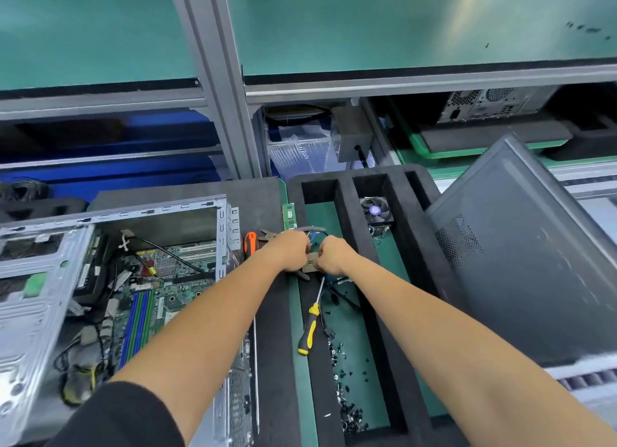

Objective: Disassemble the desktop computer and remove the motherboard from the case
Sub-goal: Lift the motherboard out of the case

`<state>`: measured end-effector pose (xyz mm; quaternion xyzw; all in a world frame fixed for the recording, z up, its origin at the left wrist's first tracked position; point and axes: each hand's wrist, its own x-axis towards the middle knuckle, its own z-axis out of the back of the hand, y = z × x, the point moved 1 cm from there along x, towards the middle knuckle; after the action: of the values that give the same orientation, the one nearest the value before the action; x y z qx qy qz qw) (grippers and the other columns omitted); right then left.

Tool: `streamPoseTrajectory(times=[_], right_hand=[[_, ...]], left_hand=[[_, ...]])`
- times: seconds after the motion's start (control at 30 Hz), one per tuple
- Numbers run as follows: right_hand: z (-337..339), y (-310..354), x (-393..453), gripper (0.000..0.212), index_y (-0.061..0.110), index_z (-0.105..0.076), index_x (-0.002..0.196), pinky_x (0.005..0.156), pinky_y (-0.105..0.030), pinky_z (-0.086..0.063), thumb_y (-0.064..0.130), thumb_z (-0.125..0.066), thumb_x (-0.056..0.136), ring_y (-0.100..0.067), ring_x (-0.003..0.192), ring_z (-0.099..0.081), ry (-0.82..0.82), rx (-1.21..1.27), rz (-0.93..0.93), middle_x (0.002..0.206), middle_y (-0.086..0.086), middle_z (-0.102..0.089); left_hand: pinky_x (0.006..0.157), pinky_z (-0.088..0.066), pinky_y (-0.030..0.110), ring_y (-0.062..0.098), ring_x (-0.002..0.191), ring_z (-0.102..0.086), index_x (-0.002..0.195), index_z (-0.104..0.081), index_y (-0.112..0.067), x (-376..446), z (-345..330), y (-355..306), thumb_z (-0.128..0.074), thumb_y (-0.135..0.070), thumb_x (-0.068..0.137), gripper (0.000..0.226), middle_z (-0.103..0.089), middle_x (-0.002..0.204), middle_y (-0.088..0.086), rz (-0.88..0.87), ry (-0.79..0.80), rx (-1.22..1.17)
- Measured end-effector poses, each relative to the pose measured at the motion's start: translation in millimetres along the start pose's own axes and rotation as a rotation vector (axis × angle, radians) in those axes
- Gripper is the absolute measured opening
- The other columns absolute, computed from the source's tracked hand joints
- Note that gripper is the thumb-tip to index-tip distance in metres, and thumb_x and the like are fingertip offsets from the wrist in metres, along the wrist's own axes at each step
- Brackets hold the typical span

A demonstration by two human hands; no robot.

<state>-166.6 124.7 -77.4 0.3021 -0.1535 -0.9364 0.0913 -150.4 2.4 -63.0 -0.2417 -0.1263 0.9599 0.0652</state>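
The open computer case lies on its side at the left, with the green motherboard still inside among loose cables. Both my arms reach forward over the black foam tray. My left hand and my right hand pinch a small flat square part, tan and metallic, between them, above the tray's left compartment. What the part is cannot be made out clearly. Blue wires show just behind my fingers.
A yellow-and-black screwdriver lies in the tray near several loose black screws. An orange-handled tool and pliers lie left of my hands. A cooler fan sits in the tray's right slot. The grey side panel leans at the right.
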Motion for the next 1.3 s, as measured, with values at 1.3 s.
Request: streamPoseTrajectory(times=[1.3], right_hand=[[4.0,233.9,-109.3,0.009,0.007,-0.055,0.078,0.054,-0.031,-0.038,0.005,-0.049,0.084,-0.030,0.070,-0.054,-0.243,-0.250,0.620,0.074,-0.009,-0.056]], left_hand=[[0.053,-0.035,0.031,0.027,0.058,-0.049,0.062,-0.059,-0.003,-207.6,81.8,142.5,-0.054,-0.015,0.069,0.015,-0.060,0.062,0.013,-0.022,-0.531,-0.142]])
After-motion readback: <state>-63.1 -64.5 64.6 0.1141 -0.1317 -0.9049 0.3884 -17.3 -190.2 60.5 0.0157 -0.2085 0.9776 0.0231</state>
